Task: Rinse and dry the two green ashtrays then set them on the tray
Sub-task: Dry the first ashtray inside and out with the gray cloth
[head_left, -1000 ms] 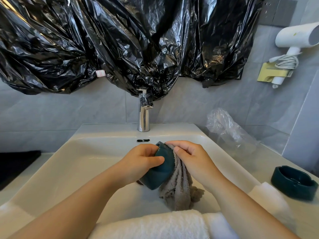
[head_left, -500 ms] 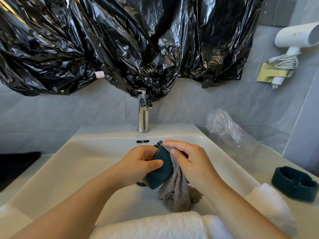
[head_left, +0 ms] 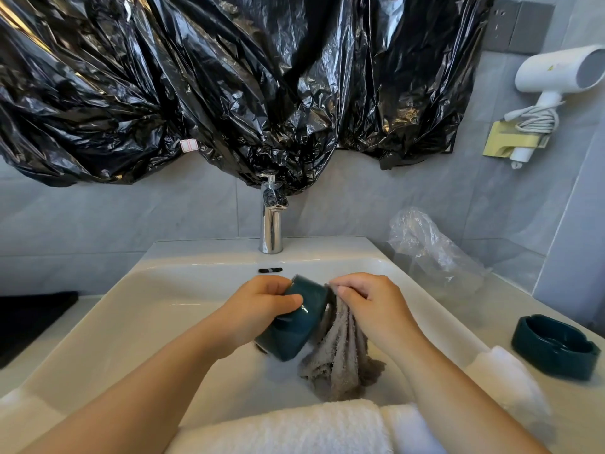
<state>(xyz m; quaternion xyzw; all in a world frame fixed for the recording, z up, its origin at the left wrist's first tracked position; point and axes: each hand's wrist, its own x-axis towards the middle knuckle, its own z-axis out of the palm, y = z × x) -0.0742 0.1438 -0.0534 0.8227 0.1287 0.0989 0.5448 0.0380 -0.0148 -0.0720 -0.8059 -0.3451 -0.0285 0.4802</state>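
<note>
Over the white sink (head_left: 137,309), my left hand (head_left: 258,306) grips a dark green ashtray (head_left: 294,326) tipped on its side, its open face turned right. My right hand (head_left: 370,299) holds a grey cloth (head_left: 340,358) bunched against the ashtray's rim, with the rest of the cloth hanging down into the basin. A second green ashtray (head_left: 556,347) sits upright on the counter at the right, apart from both hands. No tray can be made out with certainty.
A chrome tap (head_left: 271,229) stands behind the basin, shut off. White towels (head_left: 294,427) lie along the sink's front edge and right corner. A clear plastic bag (head_left: 429,247) lies on the right counter. Black plastic sheeting (head_left: 229,86) covers the wall above. A hairdryer (head_left: 553,73) hangs right.
The ashtray has turned in my left hand so more of its side faces me, and my right hand has shifted the cloth along its rim.
</note>
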